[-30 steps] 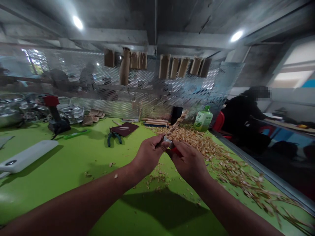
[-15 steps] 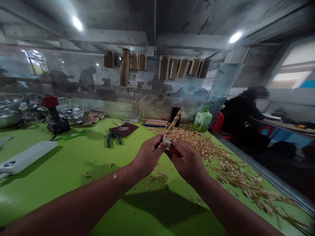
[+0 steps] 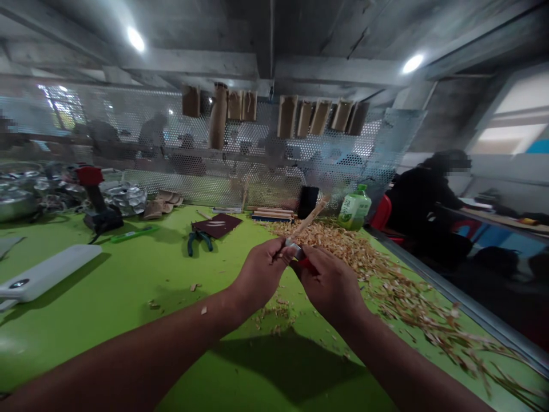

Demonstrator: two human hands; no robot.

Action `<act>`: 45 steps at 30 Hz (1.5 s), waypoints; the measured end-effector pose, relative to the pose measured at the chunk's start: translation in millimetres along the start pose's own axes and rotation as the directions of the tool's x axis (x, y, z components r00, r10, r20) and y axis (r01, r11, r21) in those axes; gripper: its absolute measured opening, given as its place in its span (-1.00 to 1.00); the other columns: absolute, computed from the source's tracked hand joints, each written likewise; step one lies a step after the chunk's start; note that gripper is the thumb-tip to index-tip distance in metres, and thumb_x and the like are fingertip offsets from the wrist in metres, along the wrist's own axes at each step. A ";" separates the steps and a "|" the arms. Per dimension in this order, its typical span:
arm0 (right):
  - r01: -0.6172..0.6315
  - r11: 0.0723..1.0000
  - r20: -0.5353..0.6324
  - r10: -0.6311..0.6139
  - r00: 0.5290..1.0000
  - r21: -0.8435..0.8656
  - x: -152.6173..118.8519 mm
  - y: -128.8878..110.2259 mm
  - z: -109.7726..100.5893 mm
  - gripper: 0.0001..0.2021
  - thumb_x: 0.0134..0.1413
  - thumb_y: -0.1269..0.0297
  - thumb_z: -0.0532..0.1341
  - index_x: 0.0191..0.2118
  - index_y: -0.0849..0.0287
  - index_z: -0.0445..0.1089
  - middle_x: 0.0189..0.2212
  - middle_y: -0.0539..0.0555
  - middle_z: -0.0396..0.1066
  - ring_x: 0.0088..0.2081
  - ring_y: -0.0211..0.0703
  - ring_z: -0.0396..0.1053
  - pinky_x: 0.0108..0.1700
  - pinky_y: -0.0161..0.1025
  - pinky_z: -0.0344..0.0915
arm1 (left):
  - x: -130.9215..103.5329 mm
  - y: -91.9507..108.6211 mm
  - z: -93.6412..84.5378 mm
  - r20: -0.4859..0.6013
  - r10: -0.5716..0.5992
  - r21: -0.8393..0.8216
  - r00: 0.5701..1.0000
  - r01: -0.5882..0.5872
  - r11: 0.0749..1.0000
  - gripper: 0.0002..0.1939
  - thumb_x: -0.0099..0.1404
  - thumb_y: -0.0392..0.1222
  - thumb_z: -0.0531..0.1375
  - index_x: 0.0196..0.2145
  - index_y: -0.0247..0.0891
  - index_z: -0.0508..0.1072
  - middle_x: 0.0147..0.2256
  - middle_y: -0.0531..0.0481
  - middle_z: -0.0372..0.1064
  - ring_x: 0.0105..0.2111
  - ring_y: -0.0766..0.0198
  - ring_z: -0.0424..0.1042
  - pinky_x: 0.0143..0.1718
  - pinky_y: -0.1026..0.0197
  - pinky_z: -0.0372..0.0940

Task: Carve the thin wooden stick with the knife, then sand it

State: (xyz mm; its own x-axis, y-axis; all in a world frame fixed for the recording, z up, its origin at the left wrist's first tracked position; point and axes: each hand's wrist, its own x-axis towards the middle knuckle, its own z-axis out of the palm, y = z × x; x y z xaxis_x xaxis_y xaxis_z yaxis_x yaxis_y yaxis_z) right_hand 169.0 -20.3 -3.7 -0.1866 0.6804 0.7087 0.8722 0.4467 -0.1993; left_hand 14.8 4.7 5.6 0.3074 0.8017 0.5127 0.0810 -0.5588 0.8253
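Evidently our stick (image 3: 310, 221) had tipped lower & to the R vs. half a sec earlier.
Our L hand (image 3: 261, 268) was clamped on its near end, R hand (image 3: 333, 281) closed round a red-handled metal tool (image 3: 294, 248), both hands v. close tog.; exact edge contact we couldn't tell. Stick sat above the counter (image 3: 141, 269), rising over the shavings (image 3: 364, 257), far end just L of the green bottle (image 3: 355, 209). Prob. only a new working angle, i.e. same job, still mid-way.
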 end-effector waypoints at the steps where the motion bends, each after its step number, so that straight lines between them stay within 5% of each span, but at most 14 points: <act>1: 0.003 1.000 -0.001 -0.003 1.000 -0.013 -0.2 -0.3 -0.6 -0.86 0.17 0.25 0.15 -0.21 0.15 0.38 -0.39 0.07 0.42 -0.39 -0.15 0.35 -0.39 -0.29 0.14 | -0.2 0.6 0.4 -0.003 -0.003 -0.012 1.000 0.003 1.000 -0.71 0.34 -0.06 0.07 -0.39 -0.34 0.41 -0.41 0.03 0.30 -0.37 0.30 0.23 -0.30 0.28 0.19; 8: 0.014 1.000 0.007 -0.014 1.000 -0.027 1.1 -1.5 -5.6 -0.87 0.17 0.26 0.12 -0.27 0.15 0.39 -0.39 0.10 0.42 -0.36 -0.13 0.36 -0.38 -0.28 0.16 | 0.3 1.9 1.4 -0.028 -0.089 -0.092 0.996 0.086 0.992 -0.72 0.29 -0.05 0.12 -0.40 -0.34 0.42 -0.43 0.02 0.32 -0.38 0.30 0.23 -0.31 0.27 0.18; 18: 0.021 0.996 0.031 -0.024 0.999 0.082 3.6 2.5 -0.6 -0.90 0.14 0.28 0.17 -0.37 0.16 0.34 -0.47 0.04 0.38 -0.43 -0.20 0.30 -0.39 -0.30 0.14 | 3.2 -1.5 -5.7 0.050 0.055 0.052 0.997 -0.058 0.997 -0.73 0.35 -0.06 0.06 -0.37 -0.32 0.39 -0.36 -0.01 0.34 -0.32 0.27 0.28 -0.26 0.27 0.19; 24: 0.006 0.995 0.032 -0.009 0.999 0.104 3.8 -0.4 -2.0 -0.87 0.17 0.23 0.15 -0.34 0.17 0.35 -0.43 0.06 0.41 -0.41 -0.19 0.32 -0.38 -0.30 0.15 | 3.2 -6.2 -5.0 -0.028 0.095 0.121 0.995 -0.091 0.988 -0.73 0.32 -0.06 0.10 -0.42 -0.31 0.39 -0.38 -0.02 0.38 -0.30 0.23 0.33 -0.24 0.25 0.21; 37: 0.013 1.000 0.029 -0.014 0.999 0.020 2.2 -1.4 -6.9 -0.86 0.17 0.26 0.14 -0.23 0.16 0.40 -0.37 0.10 0.43 -0.34 -0.12 0.37 -0.34 -0.27 0.18 | -1.1 4.2 2.1 -0.093 -0.059 -0.071 0.994 0.053 0.996 -0.75 0.27 -0.10 0.16 -0.42 -0.36 0.45 -0.42 -0.01 0.37 -0.36 0.28 0.29 -0.31 0.27 0.22; 45: 0.015 0.997 0.065 -0.020 0.998 0.079 3.6 0.1 -5.0 -0.90 0.15 0.28 0.15 -0.34 0.17 0.35 -0.45 0.05 0.38 -0.43 -0.19 0.29 -0.38 -0.29 0.12 | -2.2 1.7 -2.5 0.000 -0.014 0.050 1.000 0.014 0.999 -0.68 0.35 -0.05 0.06 -0.35 -0.36 0.44 -0.38 -0.03 0.35 -0.35 0.27 0.27 -0.31 0.26 0.18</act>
State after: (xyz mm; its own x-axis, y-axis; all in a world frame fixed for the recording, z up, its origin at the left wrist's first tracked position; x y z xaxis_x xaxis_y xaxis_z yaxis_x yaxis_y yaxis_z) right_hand 170.6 -20.6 2.2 -0.2333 0.7078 0.6667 0.8311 0.5011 -0.2413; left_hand 11.9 2.5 6.4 0.3060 0.8093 0.5014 0.1330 -0.5579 0.8192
